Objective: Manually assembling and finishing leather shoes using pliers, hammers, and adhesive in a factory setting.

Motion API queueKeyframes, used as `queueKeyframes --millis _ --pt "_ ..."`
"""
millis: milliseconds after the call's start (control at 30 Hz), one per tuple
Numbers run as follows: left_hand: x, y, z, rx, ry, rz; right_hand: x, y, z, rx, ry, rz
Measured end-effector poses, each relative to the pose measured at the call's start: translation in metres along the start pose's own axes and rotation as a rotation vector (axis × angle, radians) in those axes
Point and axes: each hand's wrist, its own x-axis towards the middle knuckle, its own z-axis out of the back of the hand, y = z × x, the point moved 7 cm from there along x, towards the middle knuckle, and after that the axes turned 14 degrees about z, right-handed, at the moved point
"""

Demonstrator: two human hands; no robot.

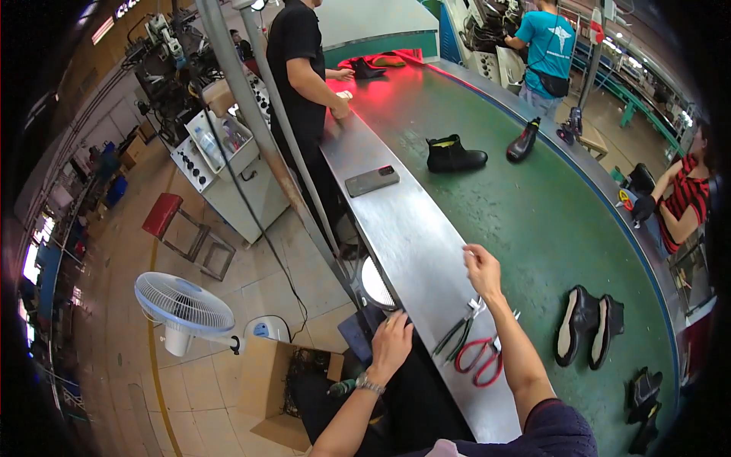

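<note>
My right hand (483,270) hangs over the right edge of the metal ledge (403,244), fingertips drawn in toward the thumb; I can't tell whether they pinch anything small. My left hand (392,343) rests loosely bent at the ledge's left edge, perhaps to steady me; whether anything sits under it I can't tell. On the ledge, beside my right forearm, lie the red-handled scissors (477,369) and the green-handled pliers (461,340), handles toward me, I'd guess for easy reach. A phone (372,181) sits farther up the ledge, probably clear of the tools on purpose. Right of the ledge, two black boots (579,324) show their pale bottoms toward it. Left of the ledge stands a fan (183,303), likely for cooling whoever works here
</note>
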Motion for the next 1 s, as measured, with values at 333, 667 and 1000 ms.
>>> queueKeyframes --millis 333,667,1000 --pt "0.091 -0.022 -0.095 0.352 0.061 -0.109 0.253 -0.021 -0.084 -0.299 -0.073 0.527" --pt "0.095 -0.021 -0.093 0.252 0.117 -0.067 0.319 -0.069 -0.122 -0.442 0.009 0.240" --pt "0.090 -0.009 -0.096 0.210 0.105 -0.112 0.228 0.003 0.030 -0.299 -0.018 0.431"
